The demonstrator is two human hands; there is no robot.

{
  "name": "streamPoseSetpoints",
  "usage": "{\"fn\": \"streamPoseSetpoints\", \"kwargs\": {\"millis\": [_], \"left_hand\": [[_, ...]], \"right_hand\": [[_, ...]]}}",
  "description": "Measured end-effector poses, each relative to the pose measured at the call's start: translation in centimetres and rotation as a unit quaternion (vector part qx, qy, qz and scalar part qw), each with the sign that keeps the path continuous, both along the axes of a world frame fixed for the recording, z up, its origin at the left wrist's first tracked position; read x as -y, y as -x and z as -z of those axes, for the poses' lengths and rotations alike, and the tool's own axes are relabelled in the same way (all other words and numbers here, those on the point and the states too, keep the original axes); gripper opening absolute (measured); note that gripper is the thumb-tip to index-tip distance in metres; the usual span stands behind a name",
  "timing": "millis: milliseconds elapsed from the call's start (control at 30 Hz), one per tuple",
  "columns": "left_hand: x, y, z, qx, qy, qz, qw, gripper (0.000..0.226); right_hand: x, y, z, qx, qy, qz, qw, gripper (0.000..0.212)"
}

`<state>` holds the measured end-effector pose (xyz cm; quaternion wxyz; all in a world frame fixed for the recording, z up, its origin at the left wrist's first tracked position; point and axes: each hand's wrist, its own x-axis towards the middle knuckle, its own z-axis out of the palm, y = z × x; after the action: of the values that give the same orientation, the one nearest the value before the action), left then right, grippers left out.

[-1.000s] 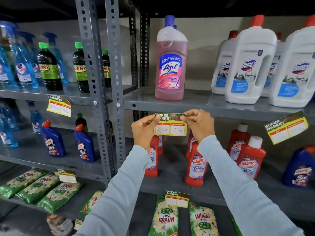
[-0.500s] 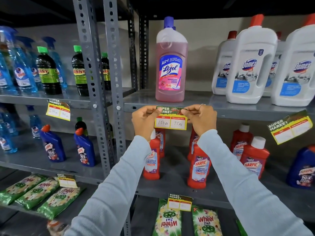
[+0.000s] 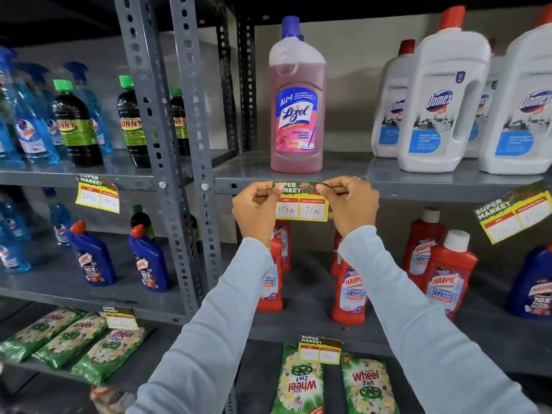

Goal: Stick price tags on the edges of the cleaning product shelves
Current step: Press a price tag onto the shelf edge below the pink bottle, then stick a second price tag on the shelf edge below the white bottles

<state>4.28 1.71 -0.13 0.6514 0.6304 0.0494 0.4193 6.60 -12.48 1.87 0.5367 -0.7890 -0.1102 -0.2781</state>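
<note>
A green and yellow price tag reading 150 Rs and 75 Rs lies against the front edge of the grey shelf, just below a pink Lizol bottle. My left hand pinches the tag's upper left corner. My right hand, with a ring on one finger, pinches the upper right corner. The tag's green top strip overlaps the shelf edge and its yellow part hangs below.
White Domex bottles stand right of the Lizol. Another tag hangs tilted at the far right edge, one on the left rack, one on the lower shelf. Red Harpic bottles stand behind my forearms. Grey uprights divide the racks.
Both hands have lifted the tag from below the shelf edge up onto it, so its top strip now lies on the edge under the Lizol bottle.
</note>
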Motion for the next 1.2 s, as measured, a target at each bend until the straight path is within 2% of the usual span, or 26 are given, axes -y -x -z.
{"fn": "streamPoseSetpoints", "kwargs": {"millis": [133, 200, 300, 367, 433, 500, 633, 700, 767, 900, 967, 1100, 1200], "left_hand": [[0.6, 0.1, -0.2, 0.015, -0.006, -0.048, 0.999, 0.009], [0.5, 0.0, -0.2, 0.018, -0.018, -0.081, 0.996, 0.018], [0.2, -0.4, -0.1, 0.023, -0.081, -0.133, 0.988, 0.023], [0.2, -0.4, -0.1, 0.050, -0.220, -0.182, 0.957, 0.011], [0.2, -0.7, 0.0, 0.082, -0.356, -0.204, 0.908, 0.020], [0.1, -0.9, 0.3, 0.093, -0.415, -0.202, 0.882, 0.029], [-0.8, -1.8, 1.5, 0.106, -0.480, -0.218, 0.843, 0.028], [-1.1, -2.2, 2.1, 0.107, -0.483, -0.215, 0.842, 0.033], [-1.0, -2.2, 2.3, 0.103, -0.461, -0.211, 0.856, 0.037], [-0.3, -1.6, 2.5, 0.094, -0.359, -0.219, 0.902, 0.025], [0.6, -1.0, 2.5, 0.093, -0.297, -0.222, 0.924, 0.024], [4.8, 0.6, 2.5, 0.143, -0.307, -0.221, 0.915, 0.028], [10.2, 1.0, 2.6, 0.178, -0.293, -0.137, 0.929, 0.024]], "right_hand": [[-0.3, 0.5, 0.0, 0.030, 0.060, 0.044, 0.997, 0.020], [-0.3, 0.6, -0.1, 0.050, 0.097, 0.072, 0.991, 0.022], [0.0, 0.6, -0.3, 0.077, 0.112, 0.103, 0.985, 0.029], [-0.2, 0.6, -0.3, 0.115, 0.147, 0.100, 0.977, 0.026], [-0.7, 0.7, -0.3, 0.130, 0.171, 0.069, 0.974, 0.023], [-1.2, 0.8, -0.6, 0.121, 0.191, 0.059, 0.972, 0.027], [-1.6, 0.1, -1.5, 0.104, 0.227, 0.087, 0.964, 0.022], [-1.8, -0.2, -1.4, 0.100, 0.221, 0.095, 0.965, 0.020], [-2.0, -0.3, -1.2, 0.086, 0.182, 0.093, 0.975, 0.019], [-0.8, 0.0, -1.0, 0.085, 0.072, 0.040, 0.993, 0.021], [1.8, 0.1, -0.6, 0.098, 0.003, 0.023, 0.995, 0.022], [9.5, 0.5, 0.4, 0.119, -0.057, 0.032, 0.991, 0.020], [16.4, 0.4, 0.6, 0.136, -0.056, 0.068, 0.987, 0.016]]}}
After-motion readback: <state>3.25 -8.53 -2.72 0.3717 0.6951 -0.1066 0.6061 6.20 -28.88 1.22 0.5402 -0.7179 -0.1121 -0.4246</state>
